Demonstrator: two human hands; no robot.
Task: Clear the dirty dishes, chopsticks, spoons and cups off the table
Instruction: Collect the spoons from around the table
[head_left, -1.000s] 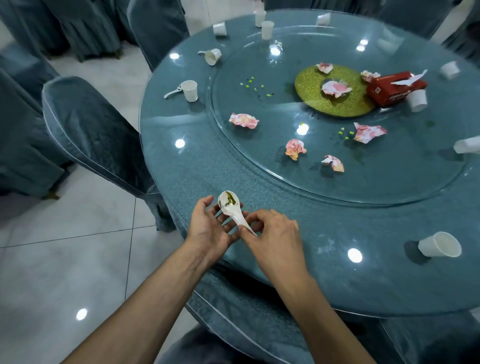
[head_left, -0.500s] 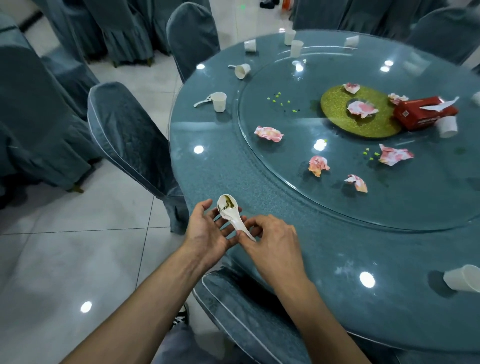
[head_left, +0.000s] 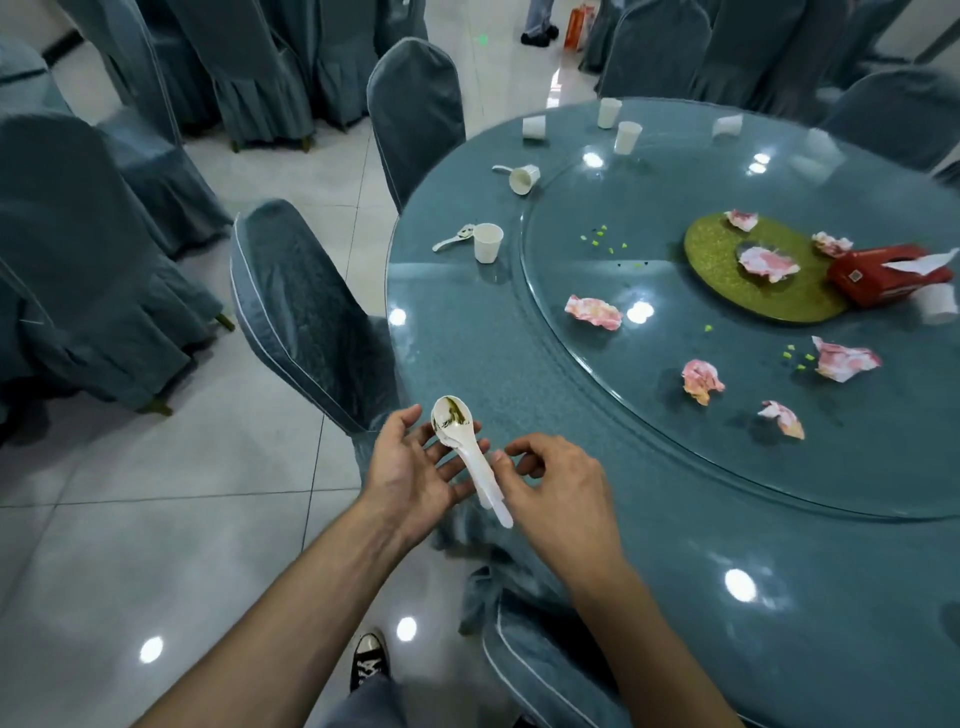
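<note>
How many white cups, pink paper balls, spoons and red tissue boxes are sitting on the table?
White cups: 7
Pink paper balls: 7
Spoons: 2
Red tissue boxes: 1
Total: 17

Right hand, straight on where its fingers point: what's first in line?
The white spoon, at its handle, lying across the left hand. The right hand is close beside it; whether its thumb touches is unclear.
</note>
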